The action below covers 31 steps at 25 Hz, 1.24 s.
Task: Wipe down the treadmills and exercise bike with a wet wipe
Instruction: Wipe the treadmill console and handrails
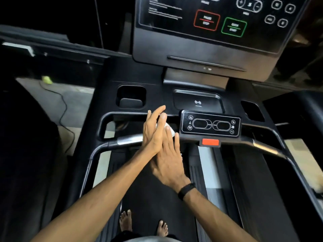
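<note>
- Right now, from the head view, I have both hands pressed together palm to palm with the wet wipe (170,130) sandwiched between them, just in front of the treadmill's (90,109) front crossbar
- My left hand (154,130) lies on top with straight fingers pointing toward the console; my right hand (168,158) sits under and across it, fingers also flat, a black band (186,190) on that wrist
- Only a small white edge of the wipe shows past the fingertips, close to the small control panel (210,125) with its oval buttons and the red stop tab (210,142) below it
- My read is that I am flattening or folding the wipe before taking it to a surface; to do this well I would press it into an even pad, keep the damp face outward, then get a firm hold with one hand so it does not slip
- For the wipe-down itself, I would work along the handlebar (127,139) in long strokes, go lightly over the panel so no button is triggered, and avoid the stop tab
- Surfaces look like matte black plastic on the tray, with a rounded cup recess (131,96) and a shallow charging pad (197,102); the handlebar has a shiny metal grip section, the upper console (209,46) is glossy, and the belt (157,198) looks dull and rubbery under my bare feet (125,219)
</note>
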{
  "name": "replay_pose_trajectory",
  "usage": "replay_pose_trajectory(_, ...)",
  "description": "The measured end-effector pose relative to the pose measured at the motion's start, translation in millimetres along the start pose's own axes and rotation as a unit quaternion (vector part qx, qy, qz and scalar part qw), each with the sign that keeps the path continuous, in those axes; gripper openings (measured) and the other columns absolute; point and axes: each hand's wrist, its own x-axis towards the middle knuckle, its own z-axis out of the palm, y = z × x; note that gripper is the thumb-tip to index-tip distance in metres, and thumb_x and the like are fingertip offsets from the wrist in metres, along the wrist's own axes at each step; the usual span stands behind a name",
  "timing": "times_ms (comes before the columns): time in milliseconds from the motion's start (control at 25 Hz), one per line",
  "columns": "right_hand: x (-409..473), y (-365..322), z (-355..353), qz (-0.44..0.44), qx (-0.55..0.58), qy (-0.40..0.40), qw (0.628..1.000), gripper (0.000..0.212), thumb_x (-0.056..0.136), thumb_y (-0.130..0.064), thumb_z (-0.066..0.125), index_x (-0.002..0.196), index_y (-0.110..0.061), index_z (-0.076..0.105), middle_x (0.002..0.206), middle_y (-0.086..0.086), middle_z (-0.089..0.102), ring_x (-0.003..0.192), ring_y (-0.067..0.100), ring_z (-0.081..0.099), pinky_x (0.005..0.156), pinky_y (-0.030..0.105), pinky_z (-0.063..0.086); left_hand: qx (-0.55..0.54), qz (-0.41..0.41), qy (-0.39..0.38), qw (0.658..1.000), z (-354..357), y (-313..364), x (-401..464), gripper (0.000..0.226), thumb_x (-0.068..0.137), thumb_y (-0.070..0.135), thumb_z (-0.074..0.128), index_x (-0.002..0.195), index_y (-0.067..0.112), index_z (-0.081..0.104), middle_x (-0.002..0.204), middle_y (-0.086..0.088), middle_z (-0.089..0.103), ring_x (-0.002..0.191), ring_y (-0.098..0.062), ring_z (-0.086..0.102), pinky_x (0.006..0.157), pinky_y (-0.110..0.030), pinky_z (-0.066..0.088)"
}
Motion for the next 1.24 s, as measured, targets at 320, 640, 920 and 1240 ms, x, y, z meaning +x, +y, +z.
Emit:
replay_pose_trajectory(320,27.2,-89.2,17.3,-0.195,0.012,-0.07,0.978,0.109,0.076,-0.039,0.063,0.159,0.001,0.005,0.166,0.024,-0.002,0.153,0.037,-0.014,0.124,0.056,-0.001,0.14,-0.019,0.258,0.956,-115.3,-12.6,-41.2,0.063,0.099,0.056,0.026,0.134,0.016,0.06,0.134,0.001,0.062,0.14,-0.022,0.043,0.12,-0.051,0.024)
replay_pose_trajectory(640,17.0,-44.9,-5.6,-0.225,-0.093,-0.028,0.97,0.106,0.085,-0.035,0.063,0.159,-0.004,-0.007,0.167,0.019,-0.006,0.155,0.032,-0.01,0.122,0.059,-0.002,0.402,-0.077,0.26,0.874,-167.1,-21.8,-80.3,0.059,0.102,0.041,0.02,0.129,0.004,0.057,0.124,-0.011,0.065,0.126,-0.022,0.055,0.126,-0.046,0.008)
replay_pose_trajectory(920,22.9,7.2,-22.4,-0.022,-0.093,-0.034,0.995,0.086,0.079,-0.042,0.068,0.146,0.003,0.038,0.129,0.02,0.05,0.124,0.04,0.046,0.123,0.059,0.006,0.535,-0.074,0.18,0.822,-164.3,-31.6,-73.0,0.069,0.103,0.048,0.018,0.132,-0.003,0.055,0.129,-0.021,0.062,0.132,-0.035,0.05,0.124,-0.053,0.011)
replay_pose_trajectory(1240,68.3,-120.0,-5.0,-0.153,-0.138,-0.111,0.972,0.084,0.085,-0.054,0.062,0.14,0.004,0.036,0.124,0.019,0.052,0.118,0.037,0.048,0.121,0.062,0.006,0.558,-0.088,0.173,0.807,-162.0,-32.8,-70.1,0.071,0.103,0.048,0.016,0.131,-0.004,0.055,0.13,-0.023,0.062,0.132,-0.037,0.05,0.123,-0.055,0.013)
